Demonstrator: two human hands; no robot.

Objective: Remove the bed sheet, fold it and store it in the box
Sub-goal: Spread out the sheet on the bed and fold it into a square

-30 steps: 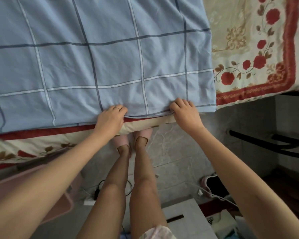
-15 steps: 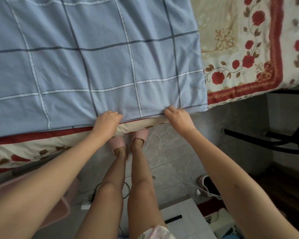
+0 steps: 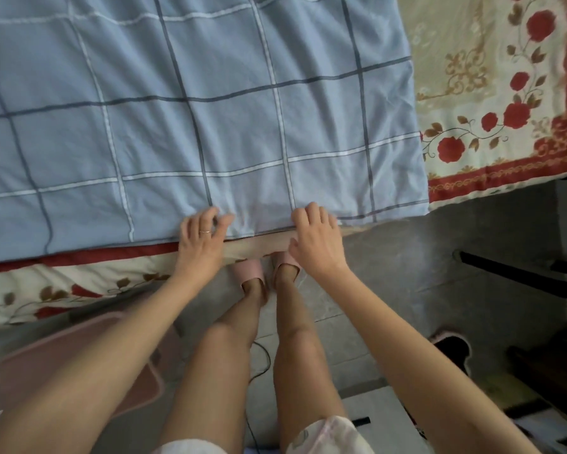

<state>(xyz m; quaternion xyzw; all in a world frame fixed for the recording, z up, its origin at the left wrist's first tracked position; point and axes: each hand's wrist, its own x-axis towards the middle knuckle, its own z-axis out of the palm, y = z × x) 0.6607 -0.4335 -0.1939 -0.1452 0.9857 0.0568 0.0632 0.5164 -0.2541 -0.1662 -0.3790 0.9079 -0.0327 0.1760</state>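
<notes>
Pre-grasp: left hand (image 3: 201, 245) and right hand (image 3: 316, 249) at the near hem of the light-blue checked cotton bed sheet (image 3: 210, 126).
Risk: we judge a shallow pinch may slip, or catch the cream-and-red floral blanket (image 3: 504, 93) beneath and drag it along. The sheet lies flat from 9 to 1 o'clock. Its hem sits at 12 o'clock of both hands, which are half-open, fingertips touching cloth, gripping nothing.

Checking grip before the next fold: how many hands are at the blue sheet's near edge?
2: left hand at the near edge of the blue sheet; right hand at the same edge, further right. Whether either grips is unclear.
</notes>
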